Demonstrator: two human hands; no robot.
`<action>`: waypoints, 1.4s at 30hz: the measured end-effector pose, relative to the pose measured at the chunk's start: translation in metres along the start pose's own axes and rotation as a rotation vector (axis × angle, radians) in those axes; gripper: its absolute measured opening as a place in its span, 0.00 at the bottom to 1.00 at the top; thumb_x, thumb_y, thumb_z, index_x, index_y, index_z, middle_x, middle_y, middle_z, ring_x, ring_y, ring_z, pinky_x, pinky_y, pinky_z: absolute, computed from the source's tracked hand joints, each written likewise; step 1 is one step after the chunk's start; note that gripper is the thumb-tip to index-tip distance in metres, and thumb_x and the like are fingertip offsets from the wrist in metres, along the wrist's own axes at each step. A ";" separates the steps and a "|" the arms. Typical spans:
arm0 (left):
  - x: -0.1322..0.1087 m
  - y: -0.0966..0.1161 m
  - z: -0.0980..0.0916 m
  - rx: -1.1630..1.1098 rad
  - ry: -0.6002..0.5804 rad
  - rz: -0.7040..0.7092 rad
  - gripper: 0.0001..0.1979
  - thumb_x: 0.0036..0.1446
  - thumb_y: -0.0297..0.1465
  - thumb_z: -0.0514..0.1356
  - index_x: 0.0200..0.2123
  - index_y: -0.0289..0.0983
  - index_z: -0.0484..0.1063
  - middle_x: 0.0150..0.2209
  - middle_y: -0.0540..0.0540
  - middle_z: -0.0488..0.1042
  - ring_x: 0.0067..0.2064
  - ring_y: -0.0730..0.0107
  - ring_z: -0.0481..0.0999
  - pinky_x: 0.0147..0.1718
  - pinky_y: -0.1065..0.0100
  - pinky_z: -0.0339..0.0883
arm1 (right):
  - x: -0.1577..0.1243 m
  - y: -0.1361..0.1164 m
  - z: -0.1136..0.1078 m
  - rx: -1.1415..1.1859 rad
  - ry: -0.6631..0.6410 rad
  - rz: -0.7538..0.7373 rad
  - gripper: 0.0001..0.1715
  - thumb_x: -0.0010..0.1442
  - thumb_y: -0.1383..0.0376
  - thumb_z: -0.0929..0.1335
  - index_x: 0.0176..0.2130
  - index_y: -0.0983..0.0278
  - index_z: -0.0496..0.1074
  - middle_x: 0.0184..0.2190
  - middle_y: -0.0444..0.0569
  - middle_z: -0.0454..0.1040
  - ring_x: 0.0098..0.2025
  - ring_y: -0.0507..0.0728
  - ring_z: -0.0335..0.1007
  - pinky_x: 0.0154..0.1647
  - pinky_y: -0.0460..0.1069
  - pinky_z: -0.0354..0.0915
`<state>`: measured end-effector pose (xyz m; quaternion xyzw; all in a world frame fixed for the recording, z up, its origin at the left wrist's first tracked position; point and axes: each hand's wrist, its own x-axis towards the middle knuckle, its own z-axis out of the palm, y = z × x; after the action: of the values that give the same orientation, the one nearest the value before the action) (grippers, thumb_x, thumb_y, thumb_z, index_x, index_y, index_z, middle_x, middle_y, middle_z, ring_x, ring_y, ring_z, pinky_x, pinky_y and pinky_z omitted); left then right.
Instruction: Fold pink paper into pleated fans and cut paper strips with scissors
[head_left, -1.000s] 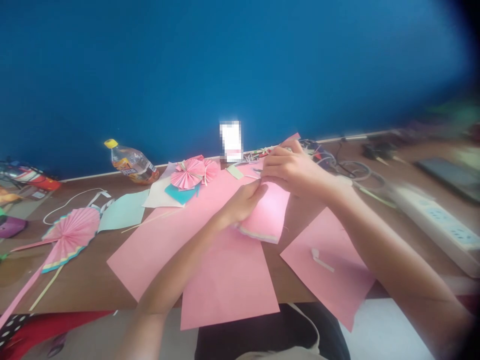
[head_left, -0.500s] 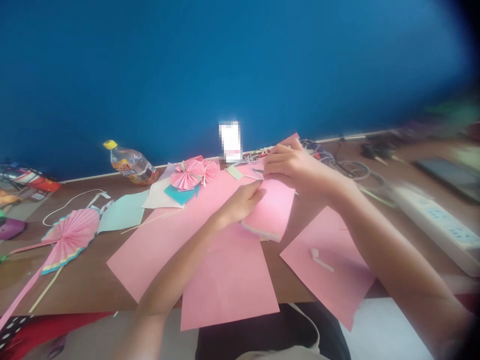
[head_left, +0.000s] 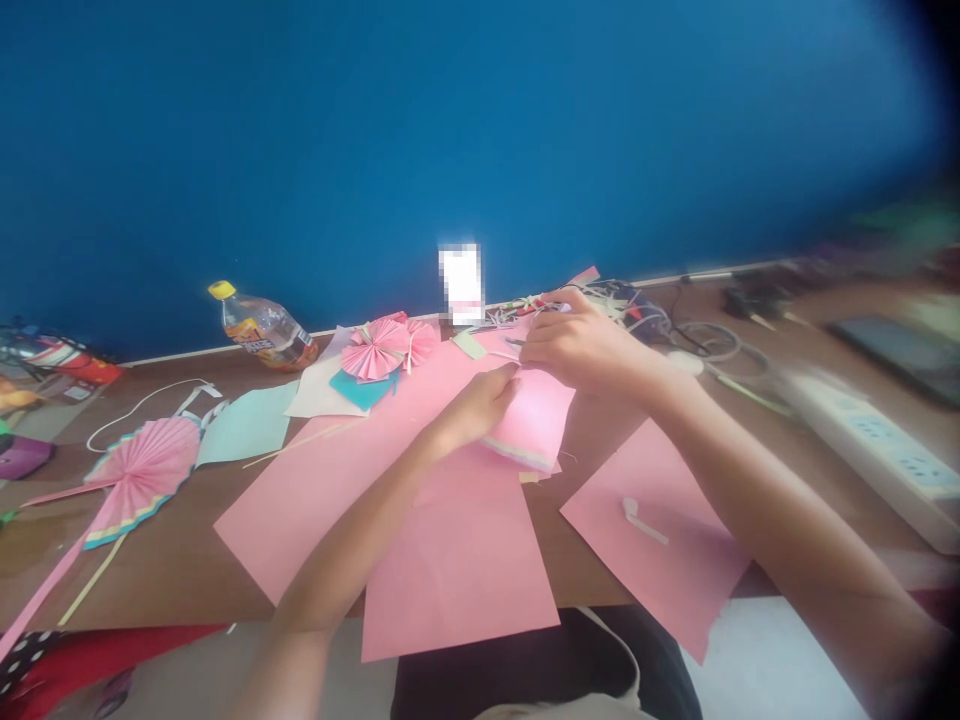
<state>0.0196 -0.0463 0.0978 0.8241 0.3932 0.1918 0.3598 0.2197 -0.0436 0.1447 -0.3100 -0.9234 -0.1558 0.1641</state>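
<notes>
My left hand [head_left: 487,402] is closed on a small piece of pink paper [head_left: 532,415] with pale strips along its lower edge, its thumb lying on top. At the paper's upper edge, the bent fingers of my right hand [head_left: 566,338] are pinched together; the fingertips partly hide what they grip. Beneath both hands lie large pink paper sheets [head_left: 457,570]. Another pink sheet [head_left: 652,530], bearing a small white strip [head_left: 643,522], rests below my right forearm.
Pink pleated paper rosettes [head_left: 375,348] sit at the back. A folded pink fan [head_left: 150,465] lies left, near a tilted drink bottle [head_left: 266,330]. Paper scraps [head_left: 615,298] are heaped by the blue wall. A power strip [head_left: 877,450] and a phone [head_left: 900,350] are on the right.
My right hand has shifted slightly left and down. The small pink paper has tilted and moved a little left with it. My left hand has barely moved.
</notes>
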 end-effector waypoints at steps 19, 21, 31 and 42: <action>-0.001 0.008 0.001 0.035 0.017 -0.011 0.18 0.69 0.40 0.42 0.30 0.38 0.60 0.26 0.50 0.65 0.27 0.69 0.65 0.28 0.68 0.54 | -0.002 0.003 -0.003 -0.073 -0.015 -0.008 0.19 0.57 0.77 0.61 0.30 0.60 0.78 0.27 0.44 0.78 0.34 0.56 0.69 0.58 0.60 0.48; -0.001 0.007 0.003 0.049 0.034 -0.014 0.18 0.69 0.39 0.42 0.33 0.37 0.64 0.28 0.48 0.69 0.29 0.68 0.67 0.30 0.67 0.56 | -0.001 0.000 -0.003 -0.105 -0.034 -0.020 0.20 0.55 0.79 0.61 0.30 0.60 0.78 0.26 0.44 0.77 0.34 0.56 0.69 0.59 0.61 0.46; 0.000 -0.007 0.000 0.116 -0.106 -0.015 0.17 0.67 0.36 0.45 0.53 0.38 0.65 0.35 0.45 0.73 0.35 0.63 0.71 0.37 0.64 0.63 | 0.000 0.000 -0.007 -0.113 -0.087 -0.032 0.24 0.49 0.81 0.61 0.30 0.59 0.79 0.24 0.43 0.76 0.33 0.56 0.69 0.58 0.60 0.46; 0.000 -0.005 -0.001 0.091 -0.090 -0.076 0.16 0.67 0.38 0.46 0.47 0.37 0.68 0.37 0.45 0.74 0.35 0.64 0.72 0.35 0.65 0.64 | 0.000 0.001 -0.002 -0.148 -0.075 -0.050 0.21 0.48 0.80 0.61 0.29 0.59 0.77 0.23 0.43 0.75 0.32 0.56 0.68 0.58 0.60 0.47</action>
<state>0.0171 -0.0437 0.0948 0.8319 0.4159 0.1227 0.3462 0.2209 -0.0443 0.1467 -0.3036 -0.9224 -0.2158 0.1019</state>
